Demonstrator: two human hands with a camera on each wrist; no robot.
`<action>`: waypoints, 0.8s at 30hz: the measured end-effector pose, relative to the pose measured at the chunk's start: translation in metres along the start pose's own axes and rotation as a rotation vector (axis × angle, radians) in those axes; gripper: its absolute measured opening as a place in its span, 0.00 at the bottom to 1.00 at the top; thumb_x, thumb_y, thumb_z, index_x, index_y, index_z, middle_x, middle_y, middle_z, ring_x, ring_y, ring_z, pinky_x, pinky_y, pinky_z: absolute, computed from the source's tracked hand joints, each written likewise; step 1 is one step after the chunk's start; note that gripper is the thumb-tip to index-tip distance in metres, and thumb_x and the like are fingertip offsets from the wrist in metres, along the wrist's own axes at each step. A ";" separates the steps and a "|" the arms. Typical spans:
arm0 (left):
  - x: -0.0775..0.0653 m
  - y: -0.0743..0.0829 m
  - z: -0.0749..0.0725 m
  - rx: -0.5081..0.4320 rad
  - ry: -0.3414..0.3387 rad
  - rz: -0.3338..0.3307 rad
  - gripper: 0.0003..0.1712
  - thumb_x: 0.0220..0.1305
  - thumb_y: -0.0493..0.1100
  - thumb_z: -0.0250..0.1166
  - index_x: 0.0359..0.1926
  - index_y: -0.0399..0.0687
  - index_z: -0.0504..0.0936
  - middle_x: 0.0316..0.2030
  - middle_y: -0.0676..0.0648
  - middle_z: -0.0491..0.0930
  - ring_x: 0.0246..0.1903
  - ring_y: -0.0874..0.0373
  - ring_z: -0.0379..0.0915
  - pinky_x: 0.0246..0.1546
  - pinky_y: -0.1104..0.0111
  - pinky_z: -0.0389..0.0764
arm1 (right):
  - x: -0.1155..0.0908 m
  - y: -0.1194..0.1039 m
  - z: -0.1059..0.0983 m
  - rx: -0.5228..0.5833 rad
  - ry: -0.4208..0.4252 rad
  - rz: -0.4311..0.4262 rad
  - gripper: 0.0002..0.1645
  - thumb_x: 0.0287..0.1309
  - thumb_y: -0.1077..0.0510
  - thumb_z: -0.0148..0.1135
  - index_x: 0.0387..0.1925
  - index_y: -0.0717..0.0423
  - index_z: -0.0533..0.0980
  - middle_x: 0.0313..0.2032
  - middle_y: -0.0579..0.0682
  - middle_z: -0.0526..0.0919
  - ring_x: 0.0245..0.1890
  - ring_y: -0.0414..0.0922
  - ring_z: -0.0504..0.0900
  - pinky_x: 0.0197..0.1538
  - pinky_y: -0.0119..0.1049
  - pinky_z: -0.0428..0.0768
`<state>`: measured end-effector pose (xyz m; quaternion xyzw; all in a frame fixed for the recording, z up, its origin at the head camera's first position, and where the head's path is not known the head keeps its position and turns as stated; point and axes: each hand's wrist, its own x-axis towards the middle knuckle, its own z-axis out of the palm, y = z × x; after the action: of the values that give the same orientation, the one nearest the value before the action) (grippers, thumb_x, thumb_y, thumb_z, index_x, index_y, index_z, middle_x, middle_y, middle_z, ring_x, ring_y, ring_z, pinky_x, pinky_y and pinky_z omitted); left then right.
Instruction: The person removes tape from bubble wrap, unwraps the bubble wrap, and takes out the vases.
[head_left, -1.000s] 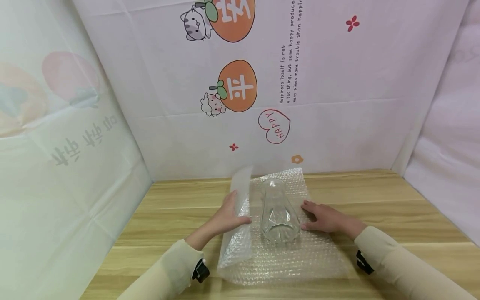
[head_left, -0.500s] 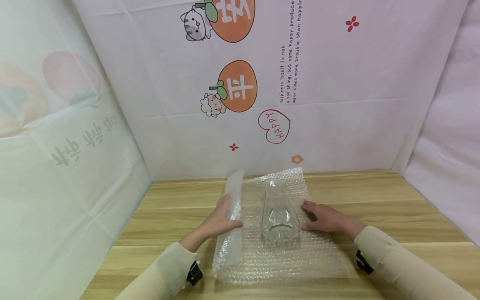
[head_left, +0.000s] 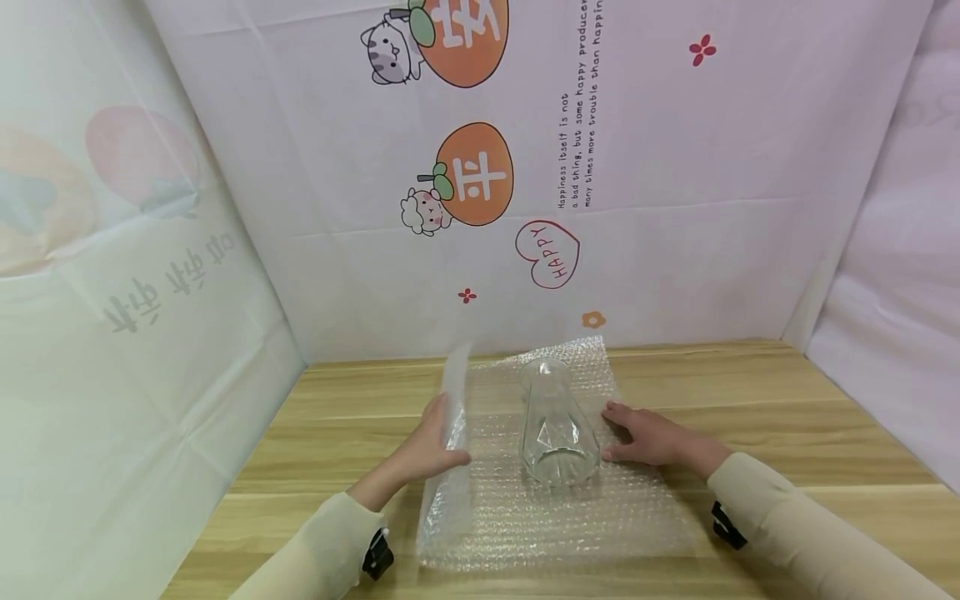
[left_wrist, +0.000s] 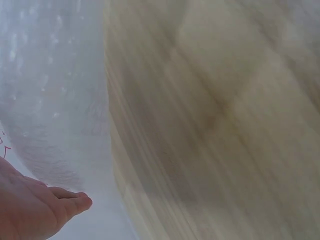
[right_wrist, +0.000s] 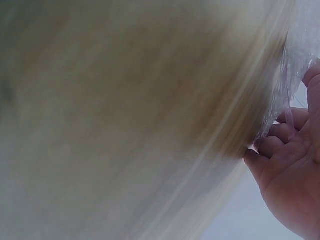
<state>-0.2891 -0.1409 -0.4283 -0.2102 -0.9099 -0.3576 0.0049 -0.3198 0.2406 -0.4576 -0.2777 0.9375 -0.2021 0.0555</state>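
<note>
A clear conical glass flask (head_left: 558,433) lies on its side on a sheet of bubble wrap (head_left: 540,533), neck toward the wall. The sheet's left part stands up as a raised flap (head_left: 453,500). My left hand (head_left: 422,450) rests against this flap with fingers extended and thumb spread; in the left wrist view its fingers (left_wrist: 65,202) lie beside the wrap (left_wrist: 55,85). At the flask's right side, my right hand (head_left: 648,435) holds the sheet's right edge. The right wrist view shows its fingers (right_wrist: 272,145) curled at the clear wrap.
The wooden table (head_left: 330,417) extends to both sides of the wrap. A white printed cloth (head_left: 652,167) hangs as the back wall, close behind the sheet. More pale cloth (head_left: 135,400) encloses the left side, and another sheet (head_left: 892,333) the right.
My left hand has moved left and slightly toward me, and the raised flap has shifted left with it, uncovering more of the sheet. The flask and my right hand stay in place.
</note>
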 end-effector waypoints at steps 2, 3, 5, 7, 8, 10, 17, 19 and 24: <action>-0.001 -0.002 -0.001 0.009 -0.008 -0.003 0.62 0.39 0.46 0.67 0.65 0.30 0.36 0.65 0.33 0.35 0.64 0.45 0.31 0.60 0.57 0.42 | 0.000 -0.001 -0.001 0.000 -0.001 0.000 0.50 0.48 0.35 0.56 0.61 0.67 0.58 0.62 0.65 0.53 0.61 0.59 0.52 0.59 0.51 0.54; -0.002 -0.003 -0.001 0.013 -0.009 -0.006 0.62 0.38 0.46 0.67 0.65 0.30 0.35 0.65 0.33 0.34 0.64 0.46 0.31 0.60 0.57 0.42 | 0.000 -0.001 -0.001 -0.003 -0.001 0.001 0.50 0.48 0.35 0.56 0.61 0.67 0.58 0.62 0.65 0.53 0.61 0.59 0.52 0.59 0.51 0.54; -0.004 -0.005 -0.002 0.019 -0.012 -0.012 0.62 0.38 0.46 0.67 0.65 0.30 0.35 0.65 0.33 0.33 0.64 0.45 0.30 0.60 0.57 0.42 | 0.000 -0.002 -0.001 -0.004 -0.001 0.001 0.50 0.48 0.36 0.57 0.61 0.68 0.58 0.62 0.66 0.53 0.61 0.60 0.52 0.59 0.52 0.54; -0.006 -0.006 -0.003 0.040 -0.009 -0.019 0.63 0.38 0.46 0.68 0.65 0.30 0.34 0.65 0.33 0.32 0.64 0.45 0.31 0.60 0.58 0.43 | -0.001 -0.002 -0.002 -0.008 -0.001 0.000 0.49 0.48 0.36 0.57 0.60 0.68 0.58 0.62 0.66 0.53 0.61 0.60 0.52 0.58 0.52 0.54; -0.007 -0.007 -0.004 0.051 -0.009 -0.022 0.63 0.38 0.46 0.68 0.65 0.30 0.34 0.65 0.33 0.31 0.63 0.45 0.32 0.60 0.58 0.44 | -0.001 -0.002 -0.002 -0.011 0.000 -0.002 0.49 0.48 0.36 0.57 0.60 0.68 0.58 0.62 0.66 0.53 0.61 0.60 0.52 0.58 0.52 0.54; -0.008 -0.009 -0.004 0.073 -0.007 -0.027 0.64 0.37 0.46 0.68 0.65 0.29 0.34 0.64 0.33 0.31 0.63 0.45 0.33 0.59 0.58 0.46 | -0.001 -0.002 -0.002 -0.012 0.000 -0.004 0.49 0.48 0.37 0.57 0.60 0.68 0.58 0.62 0.66 0.54 0.61 0.60 0.52 0.58 0.52 0.55; -0.010 -0.014 -0.007 0.099 -0.008 -0.039 0.65 0.36 0.46 0.68 0.65 0.31 0.33 0.65 0.35 0.28 0.63 0.47 0.31 0.59 0.59 0.47 | -0.001 -0.002 -0.002 -0.007 0.002 -0.006 0.49 0.49 0.37 0.57 0.60 0.68 0.58 0.62 0.66 0.53 0.61 0.60 0.52 0.58 0.52 0.55; -0.011 -0.016 -0.007 0.110 -0.014 -0.039 0.65 0.36 0.46 0.68 0.65 0.32 0.32 0.65 0.36 0.27 0.64 0.49 0.29 0.59 0.60 0.46 | -0.001 -0.002 -0.002 -0.010 0.003 -0.006 0.49 0.48 0.37 0.57 0.60 0.68 0.58 0.62 0.66 0.54 0.61 0.60 0.52 0.58 0.52 0.55; -0.012 -0.021 -0.010 0.137 -0.019 -0.016 0.67 0.36 0.46 0.69 0.65 0.33 0.30 0.65 0.39 0.25 0.64 0.51 0.26 0.59 0.60 0.46 | -0.001 -0.004 -0.002 -0.008 0.004 -0.009 0.49 0.48 0.37 0.57 0.60 0.68 0.58 0.62 0.66 0.54 0.61 0.60 0.52 0.58 0.52 0.55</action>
<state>-0.2875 -0.1654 -0.4365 -0.2057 -0.9338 -0.2926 0.0079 -0.3176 0.2389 -0.4546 -0.2816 0.9372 -0.1993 0.0517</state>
